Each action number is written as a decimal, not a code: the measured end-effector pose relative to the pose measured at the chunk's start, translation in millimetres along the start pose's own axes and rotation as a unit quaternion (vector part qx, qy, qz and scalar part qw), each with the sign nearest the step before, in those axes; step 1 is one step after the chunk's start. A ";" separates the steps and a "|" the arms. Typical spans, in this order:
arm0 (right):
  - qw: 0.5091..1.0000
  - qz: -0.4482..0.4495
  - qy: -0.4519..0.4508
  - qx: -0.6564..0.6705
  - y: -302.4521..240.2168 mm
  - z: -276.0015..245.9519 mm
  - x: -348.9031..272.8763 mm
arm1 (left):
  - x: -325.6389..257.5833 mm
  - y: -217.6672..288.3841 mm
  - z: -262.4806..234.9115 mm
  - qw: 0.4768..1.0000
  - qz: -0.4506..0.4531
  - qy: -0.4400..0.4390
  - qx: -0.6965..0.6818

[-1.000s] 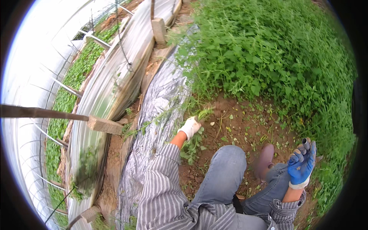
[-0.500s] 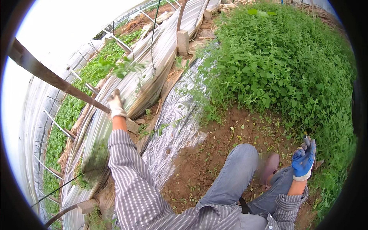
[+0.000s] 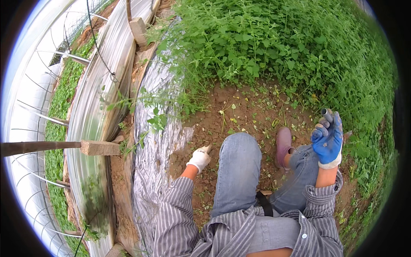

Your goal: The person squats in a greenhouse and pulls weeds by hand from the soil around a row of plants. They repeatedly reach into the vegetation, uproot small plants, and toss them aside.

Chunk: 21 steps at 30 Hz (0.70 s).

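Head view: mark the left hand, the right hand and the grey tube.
Left hand (image 3: 199,158), head view: middle of the hand.
Right hand (image 3: 329,142), head view: blue-gloved palm.
Grey tube (image 3: 327,115), head view: its protruding end.

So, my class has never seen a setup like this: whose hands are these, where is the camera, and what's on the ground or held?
No machine is at work here, only one person's gloved hands. A wide fisheye camera worn on the head looks down, so straight edges bend near the rim. The white-gloved left hand is low over the soil, with nothing visible in it. The blue-gloved right hand holds a grey tube, partly hidden by the fingers. Leaf bits litter the soil; a silver sheet lies to the left, and dense green plants grow ahead.
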State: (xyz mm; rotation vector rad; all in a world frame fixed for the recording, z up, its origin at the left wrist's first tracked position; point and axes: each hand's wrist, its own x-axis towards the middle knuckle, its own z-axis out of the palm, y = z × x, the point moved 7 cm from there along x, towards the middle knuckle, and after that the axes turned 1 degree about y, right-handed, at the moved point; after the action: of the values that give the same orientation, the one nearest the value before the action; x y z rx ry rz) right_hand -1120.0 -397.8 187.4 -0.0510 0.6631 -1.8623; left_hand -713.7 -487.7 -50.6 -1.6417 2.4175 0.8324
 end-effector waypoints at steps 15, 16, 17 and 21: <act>0.994 0.027 -0.033 0.100 -2.9 5.4 1.7 | 212.8 54.9 -44.1 0.919 0.126 -0.053 0.371; 0.995 0.020 -0.014 0.093 -3.4 3.0 2.3 | 225.4 60.2 -50.5 0.911 0.144 -0.040 0.384; 0.996 0.015 0.003 0.088 -3.2 1.2 2.4 | 240.7 59.3 -52.9 0.897 0.142 -0.061 0.413; 0.995 0.002 0.037 0.096 -0.1 -0.7 3.6 | 295.5 48.3 -74.5 0.892 0.087 -0.031 0.443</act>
State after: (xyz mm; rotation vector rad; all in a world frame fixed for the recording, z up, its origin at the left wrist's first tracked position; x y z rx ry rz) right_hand -1121.8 -400.6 185.9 0.1439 0.5311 -1.9236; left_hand -862.5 -756.4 -80.8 -1.0179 2.3399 -0.2309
